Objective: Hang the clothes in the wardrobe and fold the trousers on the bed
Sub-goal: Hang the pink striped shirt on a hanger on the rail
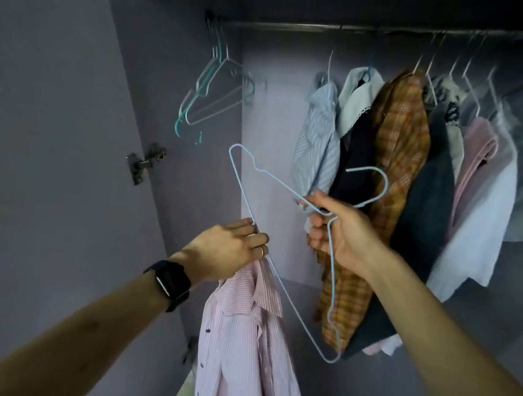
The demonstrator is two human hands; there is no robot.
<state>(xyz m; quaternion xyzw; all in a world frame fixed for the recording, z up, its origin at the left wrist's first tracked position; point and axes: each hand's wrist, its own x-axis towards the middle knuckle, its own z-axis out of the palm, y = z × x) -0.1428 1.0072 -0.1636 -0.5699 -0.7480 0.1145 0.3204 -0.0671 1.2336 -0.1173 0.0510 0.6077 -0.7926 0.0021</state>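
both forearms reach up and forward into the open wardrobe (278,110). the left hand (226,248) is at the centre of the view, with the back of the hand turned up and the fingers curled closed. it grips the collar of a pink striped shirt (240,339), which hangs straight down from this hand in front of the left part of the wardrobe. the long bottom bar of a pale blue wire hanger (286,189) runs along these same fingers and touches them. i cannot tell if they pinch the bar too. a black watch (170,281) is on the left wrist and a thin ring (260,251) is on one finger.

the right hand (343,234) is a little higher and to the right, with the palm toward the camera. its thumb and curled fingers hold the hanger at the neck, just under the hook. the hanger is tilted, one shoulder up and left, the other down and right, and the hook points to the right. it is not inside the shirt.

behind the right hand a row of clothes hangs on the rail (334,29): a blue striped shirt (318,139), an orange plaid shirt (400,141), a dark garment (426,197), a pink garment (475,154) and a white garment (481,219). some bare hangers (209,97) hang at the left end of the rail. a metal hinge (145,162) is on the door (54,114) at the left.
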